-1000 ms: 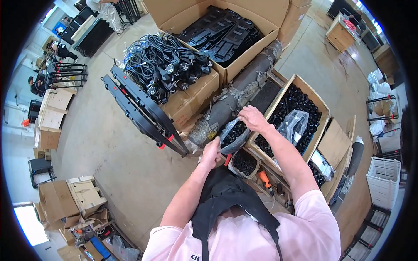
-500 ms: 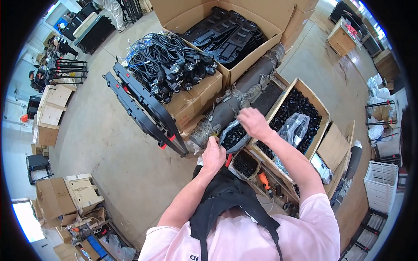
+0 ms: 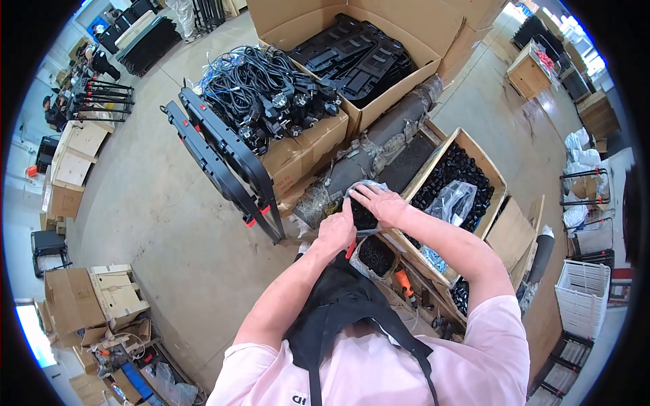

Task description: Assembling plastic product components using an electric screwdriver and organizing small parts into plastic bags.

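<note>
A plastic bag [image 3: 365, 218] of small black parts sits just in front of me, against the grey wrapped roll. My left hand [image 3: 336, 231] is closed at the bag's left edge, its index finger pointing up along the rim; what it grips, if anything, is hidden. Across the top of the bag lies my right hand [image 3: 381, 205], its fingers stretched out and slightly apart at the far left rim. Close below the bag stands a small lined container [image 3: 374, 256] filled with tiny dark pieces.
Right of the bag is a long wooden box [image 3: 467, 169] of black parts with clear plastic on top. Ahead are plugged black cables [image 3: 271, 95] on a carton, and a large carton [image 3: 433, 64] of black panels. Black curved frames [image 3: 223, 155] stand at left; an orange-handled tool [image 3: 404, 281] lies below.
My right hand has come down and left, from above the bag's right side onto its top. My left hand has moved slightly up and right against the rim.
</note>
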`<act>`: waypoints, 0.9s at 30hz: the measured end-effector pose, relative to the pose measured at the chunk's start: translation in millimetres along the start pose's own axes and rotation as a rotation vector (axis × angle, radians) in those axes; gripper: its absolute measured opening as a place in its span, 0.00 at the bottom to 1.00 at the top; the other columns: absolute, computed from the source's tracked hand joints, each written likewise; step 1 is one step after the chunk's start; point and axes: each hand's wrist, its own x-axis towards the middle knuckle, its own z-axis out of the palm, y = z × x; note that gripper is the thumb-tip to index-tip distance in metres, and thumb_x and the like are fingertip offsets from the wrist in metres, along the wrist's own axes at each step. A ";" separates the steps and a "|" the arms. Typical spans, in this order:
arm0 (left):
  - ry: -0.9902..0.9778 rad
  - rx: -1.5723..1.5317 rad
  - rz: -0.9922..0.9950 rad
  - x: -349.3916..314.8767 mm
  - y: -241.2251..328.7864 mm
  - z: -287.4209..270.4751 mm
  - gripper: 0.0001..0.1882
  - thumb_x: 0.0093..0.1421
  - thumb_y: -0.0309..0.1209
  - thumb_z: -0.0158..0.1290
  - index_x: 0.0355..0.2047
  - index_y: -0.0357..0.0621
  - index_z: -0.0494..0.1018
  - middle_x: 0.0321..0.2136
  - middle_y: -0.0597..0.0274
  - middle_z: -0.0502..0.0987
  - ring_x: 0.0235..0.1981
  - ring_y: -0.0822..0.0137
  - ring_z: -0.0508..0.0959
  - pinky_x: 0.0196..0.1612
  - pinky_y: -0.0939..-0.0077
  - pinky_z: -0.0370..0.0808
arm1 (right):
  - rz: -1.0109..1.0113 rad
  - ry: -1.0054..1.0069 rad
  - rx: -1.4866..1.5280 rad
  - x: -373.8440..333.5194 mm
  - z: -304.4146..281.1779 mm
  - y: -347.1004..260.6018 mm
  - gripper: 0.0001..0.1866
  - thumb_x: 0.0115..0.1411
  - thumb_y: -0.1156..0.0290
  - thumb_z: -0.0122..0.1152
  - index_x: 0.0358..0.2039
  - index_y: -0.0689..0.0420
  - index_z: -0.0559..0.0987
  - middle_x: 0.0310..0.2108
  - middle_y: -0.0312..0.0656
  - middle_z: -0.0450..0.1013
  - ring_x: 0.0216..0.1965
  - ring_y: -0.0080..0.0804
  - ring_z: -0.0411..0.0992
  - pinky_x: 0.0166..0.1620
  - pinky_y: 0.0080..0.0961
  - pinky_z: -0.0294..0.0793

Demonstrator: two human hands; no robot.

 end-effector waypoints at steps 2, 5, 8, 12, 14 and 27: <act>0.000 -0.069 0.010 -0.7 7.9 -8.9 0.42 0.58 0.29 0.54 0.72 0.31 0.54 0.39 0.30 0.83 0.42 0.35 0.85 0.50 0.43 0.81 | 0.042 -0.026 -0.035 -1.0 -2.3 1.9 0.58 0.49 0.70 0.78 0.78 0.48 0.54 0.77 0.42 0.53 0.76 0.49 0.57 0.72 0.50 0.66; -0.028 -0.179 -0.010 -5.2 18.4 -19.0 0.43 0.58 0.28 0.54 0.73 0.32 0.53 0.42 0.29 0.83 0.45 0.34 0.84 0.52 0.43 0.79 | 0.081 0.020 -0.101 -10.5 -6.3 1.3 0.58 0.50 0.68 0.78 0.79 0.45 0.54 0.78 0.40 0.52 0.76 0.51 0.57 0.72 0.58 0.64; -0.066 -0.204 -0.019 12.3 17.3 -10.1 0.46 0.57 0.29 0.55 0.75 0.35 0.51 0.45 0.29 0.82 0.49 0.34 0.83 0.55 0.42 0.78 | 0.148 -0.111 -0.114 10.3 13.2 15.7 0.59 0.51 0.66 0.79 0.79 0.41 0.54 0.79 0.38 0.51 0.76 0.53 0.56 0.72 0.63 0.61; -0.073 -0.215 -0.024 10.5 11.3 -5.7 0.47 0.57 0.31 0.56 0.76 0.39 0.50 0.48 0.30 0.81 0.51 0.35 0.82 0.57 0.44 0.77 | 0.158 -0.178 -0.173 2.4 -19.1 0.4 0.59 0.49 0.65 0.80 0.79 0.41 0.56 0.77 0.40 0.56 0.75 0.52 0.58 0.73 0.50 0.63; -0.111 -0.222 -0.036 12.2 13.4 -6.8 0.47 0.57 0.31 0.56 0.75 0.37 0.50 0.48 0.29 0.81 0.52 0.35 0.82 0.58 0.45 0.77 | 0.148 -0.150 -0.146 4.1 9.4 11.1 0.57 0.51 0.65 0.78 0.78 0.40 0.57 0.76 0.40 0.56 0.75 0.52 0.58 0.73 0.53 0.62; 0.268 -0.646 -0.272 -16.8 7.1 46.5 0.24 0.64 0.35 0.58 0.56 0.39 0.66 0.37 0.42 0.84 0.43 0.41 0.85 0.50 0.49 0.79 | -0.179 0.516 0.113 12.9 -4.0 30.5 0.22 0.52 0.70 0.73 0.50 0.51 0.83 0.50 0.34 0.79 0.56 0.34 0.75 0.57 0.35 0.73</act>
